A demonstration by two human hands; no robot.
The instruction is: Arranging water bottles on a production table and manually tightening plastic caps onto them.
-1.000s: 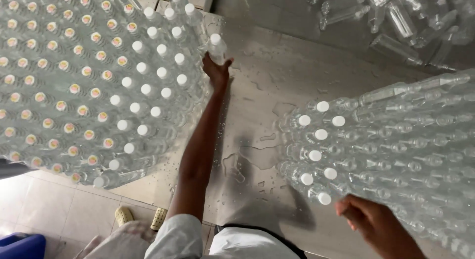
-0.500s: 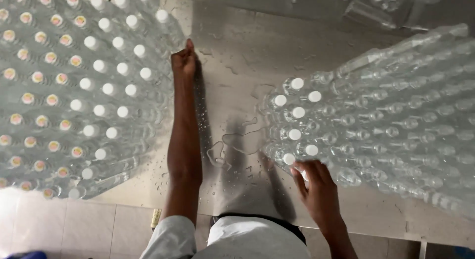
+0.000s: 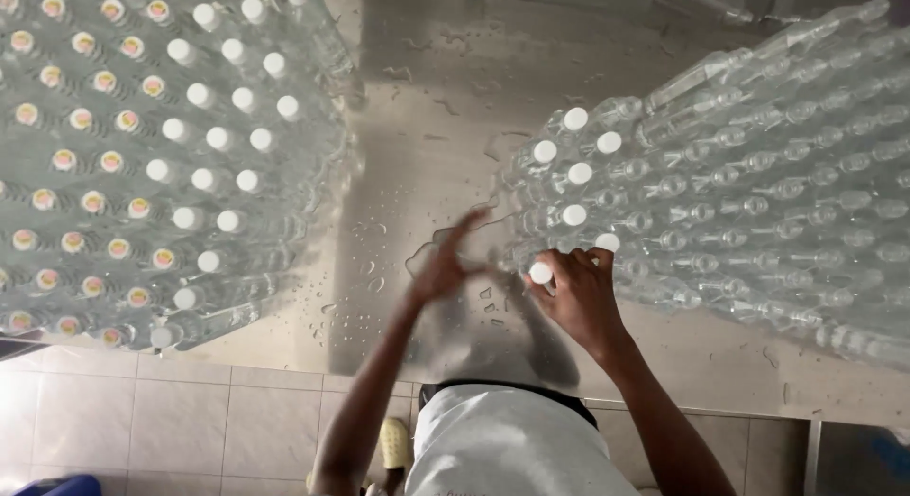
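Wet steel table; blurred left hand near bottles.

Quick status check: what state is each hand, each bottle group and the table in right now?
Right hand: gripping a white-capped bottle.
Left hand: open, blurred, beside it.
Left bottles: upright, capped.
Right bottles: lying on their sides, most uncapped.
Table: wet.

right hand grips a capped bottle; left hand blurred over wet table.
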